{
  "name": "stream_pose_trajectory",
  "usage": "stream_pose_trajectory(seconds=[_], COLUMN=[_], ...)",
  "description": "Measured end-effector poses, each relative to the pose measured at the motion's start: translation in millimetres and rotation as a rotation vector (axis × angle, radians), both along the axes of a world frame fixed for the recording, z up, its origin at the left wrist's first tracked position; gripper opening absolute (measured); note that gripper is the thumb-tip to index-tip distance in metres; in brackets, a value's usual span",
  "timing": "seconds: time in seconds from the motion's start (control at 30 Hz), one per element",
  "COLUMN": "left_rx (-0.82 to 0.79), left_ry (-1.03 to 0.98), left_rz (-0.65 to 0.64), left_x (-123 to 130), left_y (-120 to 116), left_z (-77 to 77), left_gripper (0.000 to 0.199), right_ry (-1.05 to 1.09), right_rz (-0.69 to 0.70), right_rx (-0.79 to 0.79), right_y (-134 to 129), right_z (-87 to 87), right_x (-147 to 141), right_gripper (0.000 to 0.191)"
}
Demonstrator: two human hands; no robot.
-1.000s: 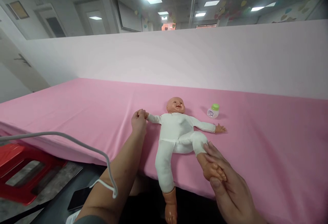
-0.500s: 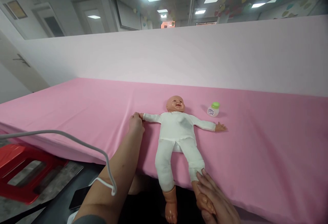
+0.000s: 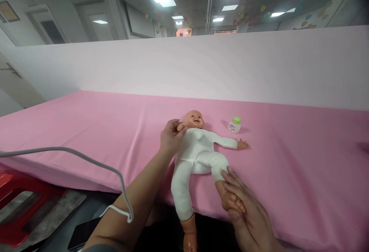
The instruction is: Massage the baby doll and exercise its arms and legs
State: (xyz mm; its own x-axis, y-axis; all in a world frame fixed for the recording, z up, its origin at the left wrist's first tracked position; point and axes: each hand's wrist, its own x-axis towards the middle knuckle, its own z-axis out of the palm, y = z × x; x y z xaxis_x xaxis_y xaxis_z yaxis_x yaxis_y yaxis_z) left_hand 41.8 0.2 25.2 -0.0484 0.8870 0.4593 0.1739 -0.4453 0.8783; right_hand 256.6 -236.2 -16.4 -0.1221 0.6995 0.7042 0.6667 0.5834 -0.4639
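Observation:
A baby doll in a white suit lies face up on the pink cloth. Beside the doll's head, my left hand grips the doll's small hand, with that arm folded in toward the shoulder. The doll's other arm is stretched out on the cloth. My right hand is wrapped round the foot and lower leg on the right, whose knee is bent and raised. The other leg hangs over the front edge. A small clear bottle with a green lid stands right of the doll's head.
Behind the cloth rises a white wall with a mirror or glass above it. A grey cable crosses my left forearm. At the lower left are a red stool and a dark phone.
My left hand has moved right and up, folding the doll's arm in toward its head. My right hand has pushed the doll's leg up, bending the knee. The view has shifted slightly.

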Motion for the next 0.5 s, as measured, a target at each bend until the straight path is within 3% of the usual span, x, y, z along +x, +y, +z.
stream_pose_trajectory(seconds=[0.13, 0.2, 0.3, 0.5], left_rx=[0.112, 0.205, 0.302, 0.287], left_ry=[0.595, 0.779, 0.885, 0.869], left_rz=[-0.044, -0.111, -0.182, -0.213], left_x=[12.4, 15.5, 17.5, 17.4], left_y=[-15.3, -19.4, -19.4, -15.6], left_z=[0.6, 0.3, -1.7, -6.6], left_gripper=[0.022, 0.019, 0.021, 0.038], right_ry=[0.037, 0.048, 0.074, 0.113], right_rz=[0.019, 0.034, 0.051, 0.070], right_rx=[-0.006, -0.005, -0.012, -0.050], right_y=[15.8, 23.3, 34.1, 50.6], right_z=[8.3, 13.0, 20.8, 30.9], right_x=[-4.2, -6.7, -10.8, -15.2], right_gripper=[0.045, 0.045, 0.044, 0.043])
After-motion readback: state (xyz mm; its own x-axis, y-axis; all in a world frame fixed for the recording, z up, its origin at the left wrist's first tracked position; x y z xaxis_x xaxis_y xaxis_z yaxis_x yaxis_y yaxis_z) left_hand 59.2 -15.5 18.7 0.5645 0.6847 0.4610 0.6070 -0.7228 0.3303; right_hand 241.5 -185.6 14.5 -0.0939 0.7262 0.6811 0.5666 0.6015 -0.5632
